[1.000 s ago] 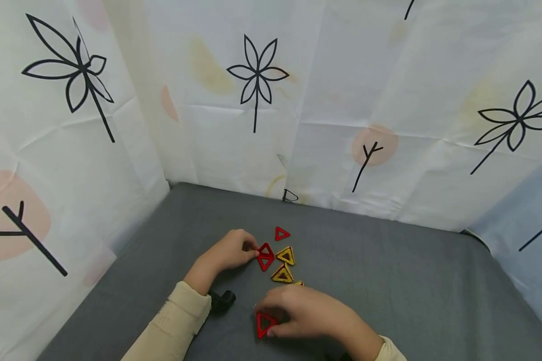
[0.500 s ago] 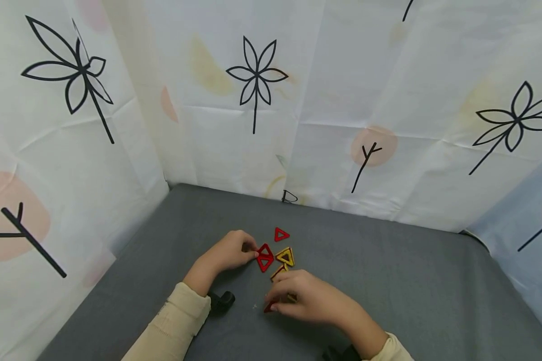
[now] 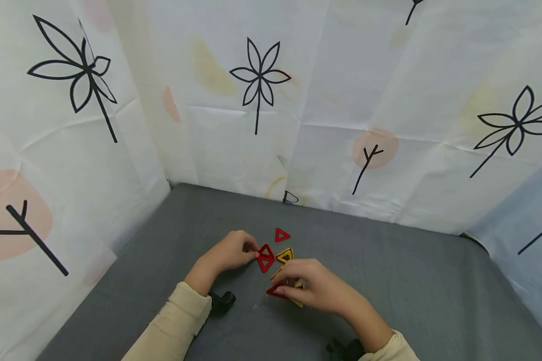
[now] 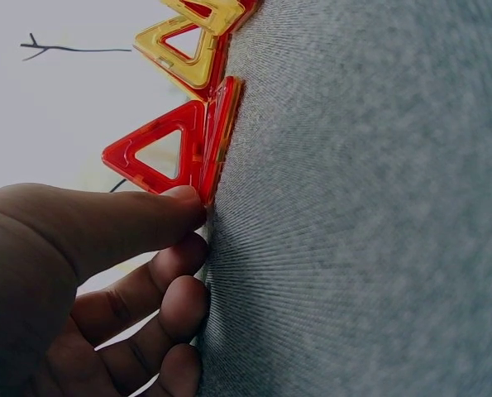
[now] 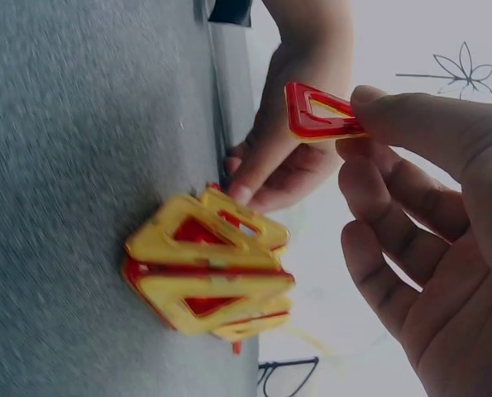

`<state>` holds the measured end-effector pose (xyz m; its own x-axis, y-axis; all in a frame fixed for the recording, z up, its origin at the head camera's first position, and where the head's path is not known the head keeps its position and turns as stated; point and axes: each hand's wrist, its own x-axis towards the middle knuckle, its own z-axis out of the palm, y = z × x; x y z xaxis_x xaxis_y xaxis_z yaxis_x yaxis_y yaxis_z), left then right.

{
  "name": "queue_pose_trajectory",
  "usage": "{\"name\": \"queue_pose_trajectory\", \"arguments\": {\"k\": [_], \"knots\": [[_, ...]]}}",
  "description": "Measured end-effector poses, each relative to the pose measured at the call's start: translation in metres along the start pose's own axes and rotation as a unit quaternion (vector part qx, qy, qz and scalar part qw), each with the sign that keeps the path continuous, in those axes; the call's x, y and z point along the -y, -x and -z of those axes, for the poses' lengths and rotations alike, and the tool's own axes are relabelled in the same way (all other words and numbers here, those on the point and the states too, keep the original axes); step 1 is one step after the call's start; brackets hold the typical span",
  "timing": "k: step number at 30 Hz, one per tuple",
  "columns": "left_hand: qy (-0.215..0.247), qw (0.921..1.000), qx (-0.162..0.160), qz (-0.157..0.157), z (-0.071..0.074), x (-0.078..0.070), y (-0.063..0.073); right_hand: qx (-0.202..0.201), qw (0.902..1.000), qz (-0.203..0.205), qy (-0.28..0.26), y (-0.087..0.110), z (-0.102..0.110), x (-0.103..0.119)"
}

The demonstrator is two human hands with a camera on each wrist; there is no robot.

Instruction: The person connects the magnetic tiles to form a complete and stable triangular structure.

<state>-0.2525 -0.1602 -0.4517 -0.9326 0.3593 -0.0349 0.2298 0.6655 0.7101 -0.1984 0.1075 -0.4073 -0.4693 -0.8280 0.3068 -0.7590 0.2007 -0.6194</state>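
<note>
My left hand [image 3: 228, 252] pinches the lower corner of a standing red triangular magnetic tile [image 4: 150, 135] between thumb and fingers. Another red tile [image 4: 222, 132] leans against it, near the cloth. In the right wrist view, my right hand [image 5: 432, 190] holds a separate red triangular tile [image 5: 299, 116] by one end, thumb on top, raised off the cloth. Below it stand joined yellow-and-red triangular tiles [image 5: 159, 236], their faces tilted together. In the head view the right hand covers most of those; one yellow tile [image 3: 291, 256] shows beyond its fingers.
A lone red triangular tile [image 3: 277, 235] lies farther back on the grey cloth [image 3: 388, 271]. White patterned fabric [image 3: 325, 165] rises behind and at both sides. Black wrist gear [image 3: 223, 301] sits at the left wrist, more [image 3: 343, 349] at the right.
My right hand has carried its red tile away from the near side and up to the yellow tiles, turning it flatter. The left hand has stayed on its red tile.
</note>
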Motion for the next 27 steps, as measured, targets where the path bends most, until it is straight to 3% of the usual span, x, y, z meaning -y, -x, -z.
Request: {"name": "queue_pose_trajectory", "arguments": {"k": [14,22,27], "knots": [[-0.002,1.0000,0.003,-0.006,0.002,-0.001,0.002,-0.059,0.9974,-0.035,0.022,-0.013,0.020,-0.014],[0.008,0.9999,0.006,0.002,0.003,-0.001,0.002,-0.055,0.9908,-0.114,0.049,-0.033,0.026,-0.031],[0.010,0.9999,0.012,-0.006,0.003,0.000,0.000,-0.049,0.9826,-0.177,0.030,-0.037,0.024,-0.042]]}}
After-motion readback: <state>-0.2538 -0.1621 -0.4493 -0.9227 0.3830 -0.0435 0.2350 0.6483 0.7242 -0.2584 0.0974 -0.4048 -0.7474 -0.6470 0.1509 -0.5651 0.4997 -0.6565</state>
